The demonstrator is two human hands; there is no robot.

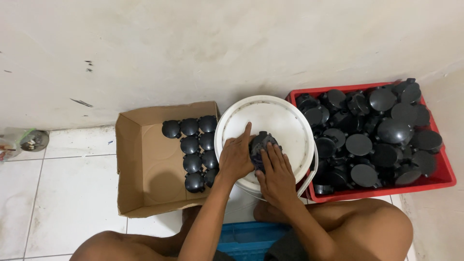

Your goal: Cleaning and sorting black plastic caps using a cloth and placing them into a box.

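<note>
A round black plastic part [261, 142] rests on the white lid of an upturned bucket [270, 118] in front of me. My left hand [235, 157] presses against its left side with the index finger stretched up over the lid. My right hand [276, 171] covers the part's lower right, fingers curled onto it. Both hands grip the same piece, and most of it is hidden under them.
A cardboard box [140, 159] at left holds several round black parts [195, 145] in neat rows. A red crate [447, 176] at right is heaped with the same black parts [382, 133]. A blue crate [246, 239] lies between my knees. A wall rises behind, white floor tiles lie at left.
</note>
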